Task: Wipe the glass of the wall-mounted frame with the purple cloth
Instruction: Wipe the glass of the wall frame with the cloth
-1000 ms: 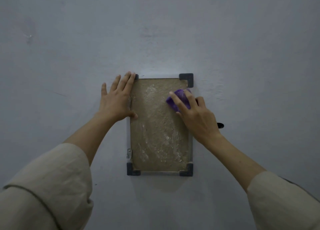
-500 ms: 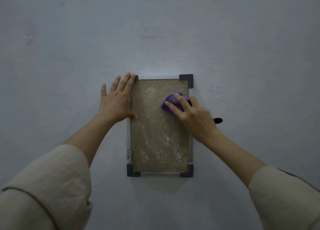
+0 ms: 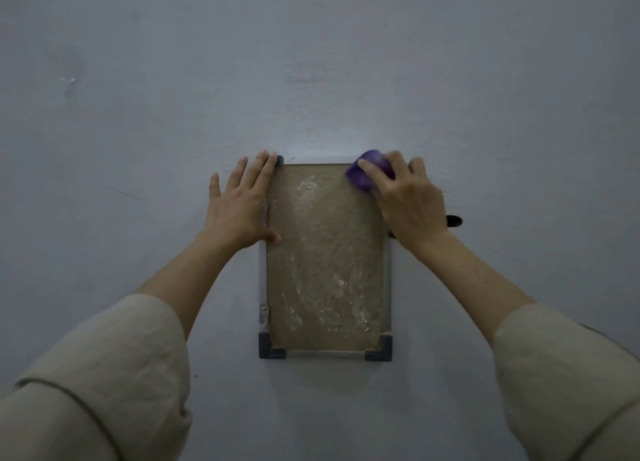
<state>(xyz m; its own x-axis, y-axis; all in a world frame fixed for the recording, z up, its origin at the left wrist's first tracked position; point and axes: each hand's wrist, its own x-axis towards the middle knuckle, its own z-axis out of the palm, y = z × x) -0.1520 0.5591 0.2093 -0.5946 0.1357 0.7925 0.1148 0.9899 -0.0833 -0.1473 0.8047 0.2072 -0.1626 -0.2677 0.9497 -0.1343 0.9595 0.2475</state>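
A bare grey-blue wall [image 3: 173, 114] fills the view, dimly lit. At picture centre hangs the frame [image 3: 325, 355], its glass [image 3: 325, 252] smeared. The left hand [image 3: 240, 204], fingers spread flat, braces its upper-left edge; the right hand [image 3: 408, 197] presses the bunched purple cloth [image 3: 363, 173] onto the upper-right corner. Pushing hard there could skew or unhook the frame, and the cloth may slip onto the wall.

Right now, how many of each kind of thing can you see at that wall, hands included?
Hands: 2, the left hand flat at the frame's edge, the right hand pressing the cloth
Picture frame: 1
Purple cloth: 1
Dark corner caps in view: 3
Small black thing on the wall: 1
Total: 8
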